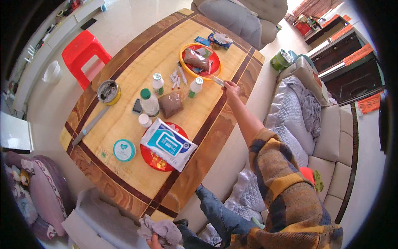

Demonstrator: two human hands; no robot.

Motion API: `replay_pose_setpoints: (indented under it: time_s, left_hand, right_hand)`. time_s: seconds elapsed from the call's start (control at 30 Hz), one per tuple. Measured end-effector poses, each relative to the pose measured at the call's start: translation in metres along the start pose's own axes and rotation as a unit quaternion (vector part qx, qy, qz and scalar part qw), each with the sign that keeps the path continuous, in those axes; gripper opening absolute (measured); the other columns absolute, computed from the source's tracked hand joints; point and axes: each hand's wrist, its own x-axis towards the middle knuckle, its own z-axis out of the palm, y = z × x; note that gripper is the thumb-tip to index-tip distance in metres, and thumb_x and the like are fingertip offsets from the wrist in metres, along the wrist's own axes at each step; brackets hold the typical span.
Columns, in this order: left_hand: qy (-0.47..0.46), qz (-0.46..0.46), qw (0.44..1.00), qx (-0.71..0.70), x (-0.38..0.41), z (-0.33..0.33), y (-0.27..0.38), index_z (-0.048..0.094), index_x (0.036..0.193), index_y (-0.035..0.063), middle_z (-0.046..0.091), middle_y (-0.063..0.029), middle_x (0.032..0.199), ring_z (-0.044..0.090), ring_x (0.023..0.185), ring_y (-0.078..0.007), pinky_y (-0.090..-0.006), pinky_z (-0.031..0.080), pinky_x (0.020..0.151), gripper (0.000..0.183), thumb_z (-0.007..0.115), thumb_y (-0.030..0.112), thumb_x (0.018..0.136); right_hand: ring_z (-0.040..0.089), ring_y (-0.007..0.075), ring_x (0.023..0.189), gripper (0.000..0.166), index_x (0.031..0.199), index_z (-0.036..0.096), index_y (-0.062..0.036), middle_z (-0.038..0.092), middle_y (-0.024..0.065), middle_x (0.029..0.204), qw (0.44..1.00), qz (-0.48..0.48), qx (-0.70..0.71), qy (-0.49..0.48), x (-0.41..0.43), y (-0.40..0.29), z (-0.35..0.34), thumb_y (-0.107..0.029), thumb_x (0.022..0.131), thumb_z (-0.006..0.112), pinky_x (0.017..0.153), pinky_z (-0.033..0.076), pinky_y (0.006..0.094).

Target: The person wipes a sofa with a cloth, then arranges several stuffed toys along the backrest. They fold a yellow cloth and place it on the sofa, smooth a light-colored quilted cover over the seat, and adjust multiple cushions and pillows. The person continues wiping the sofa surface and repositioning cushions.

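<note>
My right hand (231,90) is stretched over the table's far right part and pinches a small, pale, flat strip (217,81) beside the rim of a yellow-and-red round basket (181,62). A clear bag of brown stuff (196,59) lies in the basket. At the bottom edge my left hand (154,242) grips a crumpled grey-lilac cloth (161,230) near the table corner. On the wooden table (124,130) stand white bottles (158,83), (196,87) and a green-capped bottle (150,104), next to a second brown-filled bag (171,104). Several small white sticks (175,79) lie between them.
A pack of wipes (169,144) rests on a red plate (149,158). Nearby are a round teal-rimmed tub (124,150), a long knife (91,124) and an open tin (108,92). A red stool (82,53) stands left, a sofa (326,133) right.
</note>
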Motion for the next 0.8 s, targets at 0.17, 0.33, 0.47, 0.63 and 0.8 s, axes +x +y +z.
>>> replay_pose_setpoints:
  time_s: [0.17, 0.33, 0.47, 0.63, 0.8]
  left_hand:
    - [0.003, 0.001, 1.0, 0.021, -0.01, 0.042, 0.008, 0.05, 0.119, -0.0011, 0.055, -0.012, 0.115, 0.055, 0.103, -0.0221, -0.0364, 0.046, 0.085, 0.043, 0.062, 0.017, 0.081]
    - [0.035, 0.014, 0.999, 0.016, -0.019, 0.048, 0.017, 0.05, 0.119, -0.0012, 0.055, -0.0119, 0.116, 0.054, 0.104, -0.0224, -0.0371, 0.046, 0.086, 0.043, 0.063, 0.016, 0.081]
    - [0.058, 0.012, 0.998, -0.019, -0.025, 0.033, 0.028, 0.05, 0.118, -0.0013, 0.055, -0.0119, 0.117, 0.054, 0.105, -0.0226, -0.0376, 0.045, 0.087, 0.043, 0.063, 0.015, 0.08]
    - [0.005, 0.03, 0.997, -0.076, 0.01, 0.036, 0.003, 0.054, 0.114, 0.0022, 0.059, -0.0062, 0.106, 0.056, 0.098, -0.0176, -0.034, 0.045, 0.084, 0.037, 0.062, 0.017, 0.081]
    - [-0.128, 0.096, 0.983, -0.092, 0.011, 0.07, -0.002, 0.048, 0.121, 0.0002, 0.057, -0.0057, 0.111, 0.054, 0.1, -0.0163, -0.0315, 0.043, 0.087, 0.049, 0.063, 0.026, 0.083]
  right_hand:
    - [0.059, 0.0137, 0.056, 0.012, 0.093, 0.065, -0.0013, 0.062, 0.0065, 0.073, 0.999, 0.037, 0.008, -0.02, 0.044, -0.001, 0.022, -0.006, 0.083, 0.059, 0.046, 0.047, 0.0238]
    - [0.063, 0.0208, 0.08, 0.049, 0.129, 0.042, -0.007, 0.061, 0.0103, 0.099, 0.993, 0.058, 0.039, -0.099, 0.063, 0.002, 0.031, -0.009, 0.084, 0.06, 0.063, 0.052, 0.0284]
    - [0.06, 0.0181, 0.087, 0.045, 0.129, 0.04, -0.004, 0.058, 0.0102, 0.102, 0.974, 0.037, 0.142, -0.174, 0.034, 0.034, -0.016, -0.011, 0.087, 0.056, 0.071, 0.052, 0.0293]
    - [0.055, 0.0188, 0.086, 0.037, 0.12, 0.046, -0.0084, 0.055, 0.0046, 0.097, 0.868, 0.18, -0.006, -0.463, -0.234, 0.011, -0.074, -0.03, 0.09, 0.051, 0.072, 0.046, 0.0363]
    - [0.036, 0.0217, 0.126, 0.099, 0.14, 0.026, -0.0059, 0.035, 0.008, 0.138, 0.671, 0.231, -0.101, -0.697, -0.419, 0.039, -0.072, -0.037, 0.062, 0.08, 0.101, 0.033, 0.0339]
